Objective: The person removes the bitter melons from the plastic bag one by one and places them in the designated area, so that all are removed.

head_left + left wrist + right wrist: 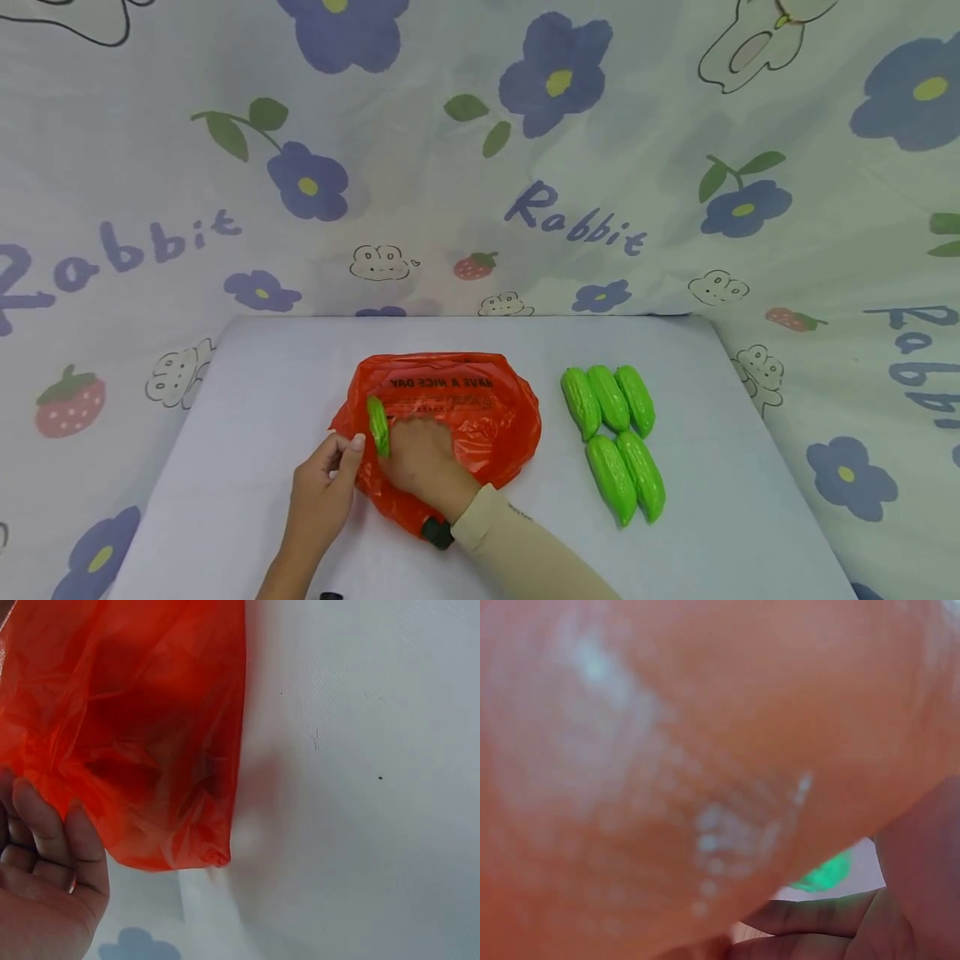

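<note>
A red plastic bag [480, 421] with printed lettering lies spread open on the table. My left hand [326, 475] pinches the bag's left rim between thumb and fingers. In the left wrist view the left fingers [49, 832] are against the side of the red bag [165, 750]. My right hand [420, 458] reaches into the bag's mouth and holds a green bitter melon [378, 425], which sticks out on its left side. The right fingertips are hidden. The right wrist view is mostly blurred; a bit of green [825, 871] shows beyond the fingers [810, 919].
Several green bitter melons [611, 400] lie in two rows right of the bag. The white table [720, 467] has a patterned cloth [420, 192] behind and beside it. A small dark object [331, 596] shows at the bottom edge.
</note>
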The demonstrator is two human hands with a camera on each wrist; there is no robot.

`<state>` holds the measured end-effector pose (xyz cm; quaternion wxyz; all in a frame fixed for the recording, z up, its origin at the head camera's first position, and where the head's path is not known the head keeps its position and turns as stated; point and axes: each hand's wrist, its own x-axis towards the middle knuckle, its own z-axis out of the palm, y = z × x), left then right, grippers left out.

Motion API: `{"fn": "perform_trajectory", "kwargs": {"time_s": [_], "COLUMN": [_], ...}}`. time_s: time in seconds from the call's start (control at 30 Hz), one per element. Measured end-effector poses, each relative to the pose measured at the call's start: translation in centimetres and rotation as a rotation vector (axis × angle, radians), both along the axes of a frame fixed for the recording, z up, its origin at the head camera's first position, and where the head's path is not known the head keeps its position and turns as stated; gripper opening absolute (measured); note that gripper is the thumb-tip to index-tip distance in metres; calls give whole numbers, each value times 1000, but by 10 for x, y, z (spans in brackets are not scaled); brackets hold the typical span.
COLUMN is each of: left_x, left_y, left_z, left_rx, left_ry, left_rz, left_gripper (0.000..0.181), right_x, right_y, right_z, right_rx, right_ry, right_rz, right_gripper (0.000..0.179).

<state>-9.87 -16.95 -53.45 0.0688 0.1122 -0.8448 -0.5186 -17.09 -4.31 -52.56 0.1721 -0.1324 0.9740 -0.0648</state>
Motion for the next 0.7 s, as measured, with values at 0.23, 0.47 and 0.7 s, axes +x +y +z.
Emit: {"fn": "perform_trajectory", "kwargs": {"time_s": [0.23, 0.47, 0.7], "left_x": [0, 0, 1], "left_y": [-3, -4, -3], "left_z": [-2, -1, 0], "left_rx": [-11, -15, -16], "left_ry": [36, 38, 17], "left_rz": [0, 3, -1], "left_gripper": [28, 28, 28], "right_x": [1, 0, -2], "right_y": [-2, 1, 14], "right_z": [-5, -6, -5], "right_rx": [34, 1, -78], "right_ry": [79, 49, 8], "right_rz": [24, 39, 99], "right_gripper": [39, 39, 33]}}
